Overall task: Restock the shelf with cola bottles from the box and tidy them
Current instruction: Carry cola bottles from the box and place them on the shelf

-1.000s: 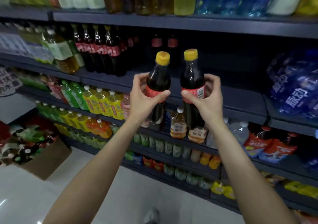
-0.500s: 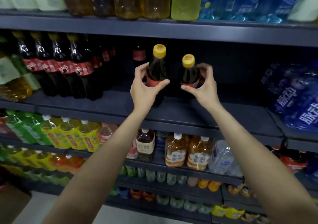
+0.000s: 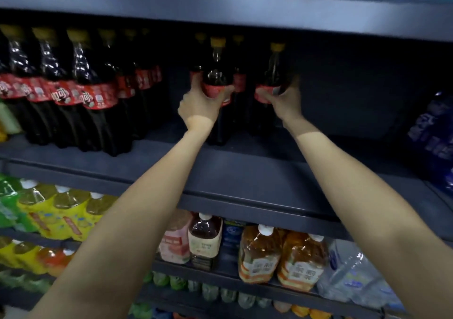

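Observation:
Both my arms reach deep into the dark grey shelf. My left hand grips a cola bottle with a yellow cap and red label around its middle. My right hand grips a second cola bottle of the same kind, a little further right. Both bottles stand upright at the back of the shelf, just in front of two more cola bottles. Whether their bases touch the shelf is hard to tell. A row of several cola bottles fills the shelf's left part.
The shelf to the right of my right hand is bare up to blue-wrapped water packs. The shelf below carries yellow and green drink bottles, tea bottles and a water pack. An upper shelf board hangs close above the caps.
Both hands have pushed their bottles further back into the shelf, and my view has moved closer and up. The box on the floor has dropped out of view.

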### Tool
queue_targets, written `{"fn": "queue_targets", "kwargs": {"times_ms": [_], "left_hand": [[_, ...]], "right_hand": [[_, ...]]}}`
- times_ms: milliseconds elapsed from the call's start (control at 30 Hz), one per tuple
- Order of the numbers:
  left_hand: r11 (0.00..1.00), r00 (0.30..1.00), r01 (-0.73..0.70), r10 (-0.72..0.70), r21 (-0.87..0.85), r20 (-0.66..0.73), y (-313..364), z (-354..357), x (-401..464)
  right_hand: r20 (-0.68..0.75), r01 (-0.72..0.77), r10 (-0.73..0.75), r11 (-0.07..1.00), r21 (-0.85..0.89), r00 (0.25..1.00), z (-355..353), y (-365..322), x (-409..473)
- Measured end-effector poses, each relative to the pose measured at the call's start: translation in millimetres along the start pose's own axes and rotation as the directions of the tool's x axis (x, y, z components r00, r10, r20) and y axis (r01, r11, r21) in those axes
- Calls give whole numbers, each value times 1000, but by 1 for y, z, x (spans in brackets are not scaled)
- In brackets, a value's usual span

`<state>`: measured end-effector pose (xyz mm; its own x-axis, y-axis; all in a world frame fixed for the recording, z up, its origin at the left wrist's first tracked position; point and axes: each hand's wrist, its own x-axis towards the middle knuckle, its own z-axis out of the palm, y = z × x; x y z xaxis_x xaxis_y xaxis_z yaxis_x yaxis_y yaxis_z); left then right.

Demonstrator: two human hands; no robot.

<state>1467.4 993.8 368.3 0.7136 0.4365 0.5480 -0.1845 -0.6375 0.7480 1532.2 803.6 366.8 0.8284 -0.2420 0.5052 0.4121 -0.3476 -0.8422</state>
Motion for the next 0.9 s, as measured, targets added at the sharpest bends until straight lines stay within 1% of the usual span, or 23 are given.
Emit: {"fn": "queue_targets", "kwargs": {"times_ms": [100, 200, 267, 367, 467, 533, 600, 700, 800, 900], "left_hand": [[998, 998, -47, 49, 52, -34, -4, 14, 4], [993, 993, -107, 104, -48, -56, -8, 25, -2], [986, 991, -131, 131, -106, -2, -14, 29, -6], [989, 987, -112, 123, -100, 104, -23, 29, -10], [995, 977, -91, 97, -37, 190, -24, 25, -8], [999, 978, -44, 50, -32, 202, -21, 23, -4], [998, 982, -9, 21, -66, 189, -20, 24, -1], [989, 984, 1, 25, -147, 177, -21, 28, 2], [985, 985, -5, 35, -174, 172, -23, 31, 0], [979, 981, 52, -13, -196, 196, -25, 31, -9]], "right_hand": [[-45, -12, 12, 1000, 2, 999, 17, 2, 8], [-72, 16, -16, 1000, 2, 997, 27, 6, 10], [-59, 25, -29, 997, -71, 998, 28, 9, 11], [-12, -12, 9, 968, -250, 1000, 24, 14, 11], [7, -32, 35, 963, -267, 999, 23, 13, 9], [0, -39, 41, 955, -295, 999, 22, 10, 6], [-8, -37, 36, 951, -307, 999, 21, 6, 2], [21, 12, -6, 941, -339, 1000, 22, 1, -5], [50, 29, -9, 911, -411, 999, 21, -5, -20], [62, 61, -37, 888, -456, 997, 16, -9, -41]]}}
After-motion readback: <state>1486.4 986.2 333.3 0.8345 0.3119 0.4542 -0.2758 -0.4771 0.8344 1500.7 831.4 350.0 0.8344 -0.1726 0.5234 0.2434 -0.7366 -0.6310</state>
